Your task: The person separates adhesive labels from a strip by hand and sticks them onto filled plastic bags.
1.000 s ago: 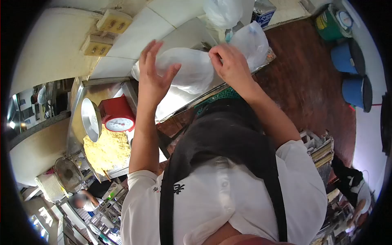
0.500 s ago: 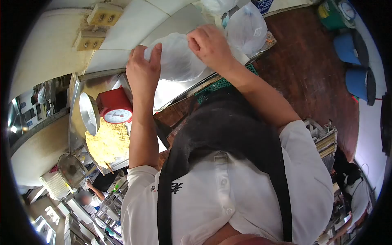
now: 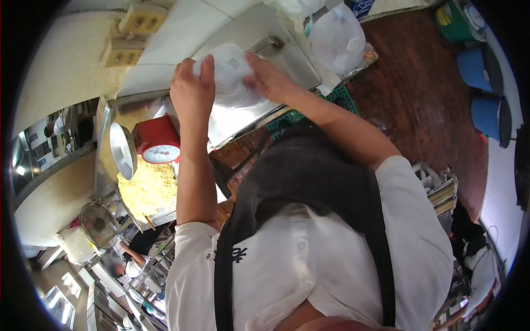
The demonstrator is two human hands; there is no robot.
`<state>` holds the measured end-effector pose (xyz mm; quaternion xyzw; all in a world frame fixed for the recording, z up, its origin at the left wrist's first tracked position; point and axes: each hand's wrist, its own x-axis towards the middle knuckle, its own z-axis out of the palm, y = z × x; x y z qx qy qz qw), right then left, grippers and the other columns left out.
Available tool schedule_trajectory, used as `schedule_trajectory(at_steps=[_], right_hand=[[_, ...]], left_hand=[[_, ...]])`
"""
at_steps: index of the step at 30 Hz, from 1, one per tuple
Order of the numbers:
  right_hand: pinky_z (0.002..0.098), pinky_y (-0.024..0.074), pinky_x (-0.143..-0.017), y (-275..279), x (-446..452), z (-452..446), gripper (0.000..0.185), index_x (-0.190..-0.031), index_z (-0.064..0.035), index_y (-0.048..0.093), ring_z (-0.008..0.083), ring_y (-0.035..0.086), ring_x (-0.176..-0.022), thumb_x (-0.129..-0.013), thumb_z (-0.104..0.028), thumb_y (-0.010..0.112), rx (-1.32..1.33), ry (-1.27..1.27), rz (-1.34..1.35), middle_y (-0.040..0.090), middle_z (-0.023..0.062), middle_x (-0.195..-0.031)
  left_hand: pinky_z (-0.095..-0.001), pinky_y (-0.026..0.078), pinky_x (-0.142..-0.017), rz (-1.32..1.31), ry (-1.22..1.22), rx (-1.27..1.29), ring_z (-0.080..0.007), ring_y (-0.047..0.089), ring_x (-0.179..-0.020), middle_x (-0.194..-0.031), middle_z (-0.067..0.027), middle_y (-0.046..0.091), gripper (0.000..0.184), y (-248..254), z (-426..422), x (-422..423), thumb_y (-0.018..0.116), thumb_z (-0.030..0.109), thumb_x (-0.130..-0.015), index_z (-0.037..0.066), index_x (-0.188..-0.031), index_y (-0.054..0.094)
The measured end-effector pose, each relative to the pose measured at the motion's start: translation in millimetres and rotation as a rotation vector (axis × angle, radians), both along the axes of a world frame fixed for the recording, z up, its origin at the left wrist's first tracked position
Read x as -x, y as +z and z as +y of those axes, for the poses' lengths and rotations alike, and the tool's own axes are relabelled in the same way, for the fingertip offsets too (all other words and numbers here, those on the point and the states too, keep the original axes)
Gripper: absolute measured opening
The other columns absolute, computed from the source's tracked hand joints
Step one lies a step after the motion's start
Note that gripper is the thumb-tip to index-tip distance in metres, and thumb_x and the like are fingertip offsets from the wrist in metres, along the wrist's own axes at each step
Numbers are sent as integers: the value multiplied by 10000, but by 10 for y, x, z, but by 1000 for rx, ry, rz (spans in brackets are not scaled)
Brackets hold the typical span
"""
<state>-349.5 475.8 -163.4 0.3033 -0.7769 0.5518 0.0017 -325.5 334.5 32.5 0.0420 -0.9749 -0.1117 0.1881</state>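
Observation:
A clear plastic bag (image 3: 231,83) with a small dark printed mark sits bunched between my hands, over the bright metal worktop. My left hand (image 3: 192,88) grips its left side, thumb and fingers curled at the edge. On the other side, my right hand (image 3: 270,81) has its thumb and fingers against the bag, bent around it. What the bag contains, if anything, cannot be made out. Just left of my left forearm stands a red dial scale (image 3: 157,140) with a metal pan (image 3: 122,150).
Yellow noodles (image 3: 146,190) lie below the scale. A metal basin (image 3: 290,58) is set behind my right hand, and a filled plastic bag (image 3: 337,41) stands farther right. Blue buckets (image 3: 488,118) line the right wall. Another person (image 3: 132,265) is at lower left.
My right hand has gone from a raised fist to curved fingers against the bag, moving slightly left and down. The bag is drawn in more compactly, and the basin behind is now uncovered.

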Motion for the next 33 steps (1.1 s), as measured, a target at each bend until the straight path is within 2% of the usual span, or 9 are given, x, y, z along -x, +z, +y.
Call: schedule_trajectory(at_steps=[5,9,10,14,17,20,23,28,33], right_hand=[[450,207,-1221,905,-72,151,713,-1557,25,239,376,244,-1503,-1041,-399,490,318,-120,122,266,261,-1602],[499,216,-1209,-295,-113,-92,813,-1525,71,258,428,273,-1471,-977,-437,579,-105,-10,57,286,281,-1582],[510,223,-1203,278,91,256,879,-1523,96,218,438,290,-1459,-952,-444,613,-311,234,-119,297,306,-1563],[551,245,-1185,721,60,157,954,-1518,118,201,444,285,-1463,-913,-470,646,123,-175,207,292,323,-1556],[536,256,-1193,665,-354,-335,918,-1520,114,205,437,284,-1468,-919,-422,647,127,-80,258,284,312,-1565],[508,250,-1210,915,-500,151,872,-1529,84,222,432,295,-1465,-905,-320,679,98,543,353,284,303,-1569],[487,249,-1219,905,-162,154,906,-1538,51,234,420,310,-1463,-866,-310,723,218,228,398,288,296,-1570],[499,240,-1224,256,-479,140,817,-1528,29,270,376,196,-1520,-908,-309,682,-159,379,363,144,221,-1647],[490,393,-1099,-354,-355,875,424,-1264,7,592,389,505,-1285,-918,-228,661,-224,249,292,521,194,-1410]], left_hand=[[-523,504,-695,16,51,-122,-484,637,-812,-830,-279,645,387,-68,-4,21,661,345,-940,-35,-869,635],[-521,503,-698,17,72,-94,-491,636,-803,-849,-284,654,391,-60,-68,49,660,346,-941,-40,-883,628],[-522,502,-696,35,81,-93,-493,634,-795,-849,-284,654,392,-84,-122,32,659,347,-941,-40,-887,626],[-529,497,-686,39,78,-73,-498,628,-777,-836,-281,653,393,-95,-143,-27,655,350,-945,-39,-898,622],[-536,488,-694,49,123,-69,-507,616,-781,-819,-290,639,402,-115,-113,27,644,353,-952,-41,-881,612],[-539,483,-691,-20,150,-100,-521,607,-788,-822,-308,631,416,-28,-227,44,628,361,-963,-43,-867,601],[-540,478,-684,-27,93,-87,-532,596,-788,-823,-320,624,431,-30,-173,18,616,372,-971,-42,-855,594],[-511,495,-690,-15,79,-104,-489,624,-834,-918,-300,650,393,-49,-293,6,657,361,-950,-30,-921,626],[-349,526,-651,16,-68,-182,-259,651,-815,-1003,-166,673,283,103,-316,-328,769,189,-875,37,-1101,691]])
